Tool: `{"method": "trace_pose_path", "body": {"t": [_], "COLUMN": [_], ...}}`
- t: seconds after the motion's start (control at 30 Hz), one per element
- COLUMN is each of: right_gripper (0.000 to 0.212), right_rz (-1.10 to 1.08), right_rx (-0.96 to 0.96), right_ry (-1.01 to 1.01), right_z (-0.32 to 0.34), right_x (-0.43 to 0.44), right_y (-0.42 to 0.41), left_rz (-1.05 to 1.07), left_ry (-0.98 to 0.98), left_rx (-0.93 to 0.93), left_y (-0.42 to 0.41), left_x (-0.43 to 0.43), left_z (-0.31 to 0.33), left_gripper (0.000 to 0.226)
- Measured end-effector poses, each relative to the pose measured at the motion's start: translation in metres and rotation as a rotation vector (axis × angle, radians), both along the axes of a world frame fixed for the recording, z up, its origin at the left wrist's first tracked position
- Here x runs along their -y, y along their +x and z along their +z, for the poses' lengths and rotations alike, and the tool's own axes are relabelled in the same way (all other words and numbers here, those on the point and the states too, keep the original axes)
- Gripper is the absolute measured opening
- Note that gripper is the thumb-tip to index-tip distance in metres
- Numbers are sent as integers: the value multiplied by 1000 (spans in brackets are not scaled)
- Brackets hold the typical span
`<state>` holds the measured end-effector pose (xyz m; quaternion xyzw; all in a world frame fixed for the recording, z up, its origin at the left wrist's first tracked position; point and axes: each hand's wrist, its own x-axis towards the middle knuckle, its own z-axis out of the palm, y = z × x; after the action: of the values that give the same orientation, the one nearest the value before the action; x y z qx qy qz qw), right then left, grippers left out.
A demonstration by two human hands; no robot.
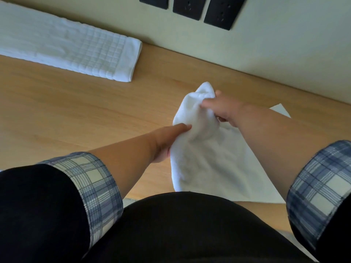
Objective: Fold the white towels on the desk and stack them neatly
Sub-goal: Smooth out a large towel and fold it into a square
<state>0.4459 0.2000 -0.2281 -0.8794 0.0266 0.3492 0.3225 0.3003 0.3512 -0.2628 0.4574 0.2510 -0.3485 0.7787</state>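
Note:
A crumpled white towel (205,149) hangs lifted over the near right part of the wooden desk (76,114). My right hand (222,111) grips its bunched top edge. My left hand (169,141) holds the towel's left edge lower down, its fingers hidden behind the cloth. A second white towel (72,46), folded into a long strip with a waffle-textured end, lies flat at the back left of the desk against the wall.
Three black wall sockets (190,6) sit on the pale wall behind the desk. A white corner (281,111), paper or cloth, shows on the desk behind my right forearm. The desk's near edge runs below my arms.

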Motion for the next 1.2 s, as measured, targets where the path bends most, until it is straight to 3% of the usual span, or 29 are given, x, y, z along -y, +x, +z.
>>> {"method": "trace_pose_path", "body": {"t": [0.1,0.23,0.37,0.43,0.57,0.63,0.77,0.9,1.07,1.13,1.2], "right_gripper": [15,21,16,15,27,29,28,25,11,17,29], "right_rz": [-225,-12,111,106,-17,-38,-96,-137,-32,-57,-102], "right_rx": [-101,239,445,441,356,290,138,101,419,449,438], "right_ry": [-5,-218,-266,-233,-91,-46,77,100,-56,5,125], "right_z": [6,-4,-7,-10,-14,-14,-16,-19,-27,-34,-38], "right_x": [-11,-10,-28,-40,-55,-63,-76,-84,-96,-102,-109], "right_y": [0,11,13,10,-3,-9,-20,-17,-5,-6,-13], "left_rz": [61,54,17,99,389,393,177,87,304,368,436], "left_ry": [78,518,677,526,-37,-126,-142,119,566,760,811], "left_rx": [32,200,305,270,-8,-29,73,94,124,122,123], "left_y": [-1,-5,-14,-17,-15,-14,-16,-15,-27,-35,-45], "left_x": [-4,-8,-11,-11,-15,-18,-18,-24,-48,-65,-81], "left_z": [-5,-5,-4,0,3,3,4,0,-7,-9,-14], "left_gripper": [60,59,41,35,34,21,41,35,21,21,14]}}
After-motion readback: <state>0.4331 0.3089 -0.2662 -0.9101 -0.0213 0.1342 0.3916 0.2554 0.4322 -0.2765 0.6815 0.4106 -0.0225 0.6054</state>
